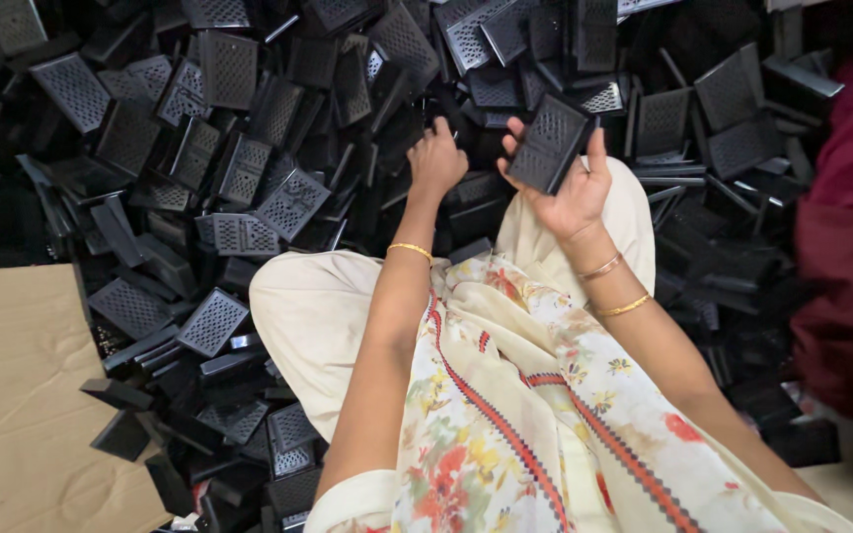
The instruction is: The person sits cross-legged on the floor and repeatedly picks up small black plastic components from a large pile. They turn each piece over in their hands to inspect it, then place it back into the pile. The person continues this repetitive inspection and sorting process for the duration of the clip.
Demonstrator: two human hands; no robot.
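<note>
Black perforated plastic grille (548, 143) is sitting clamped in the right hand (573, 188), fingers gripping its edges; it looks light, stiff and easy to hold. Left hand (435, 160) is reaching, fingers curled, into the pile of grilles (229, 178).

I take this for a small factory floor: a heap of identical black perforated plastic parts (239, 168) beside flattened cardboard (22, 395).

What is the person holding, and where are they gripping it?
The right hand holds one black perforated plastic panel by its lower edge, thumb at its right side. The left hand reaches into the pile of panels; its grip cannot be told.
</note>
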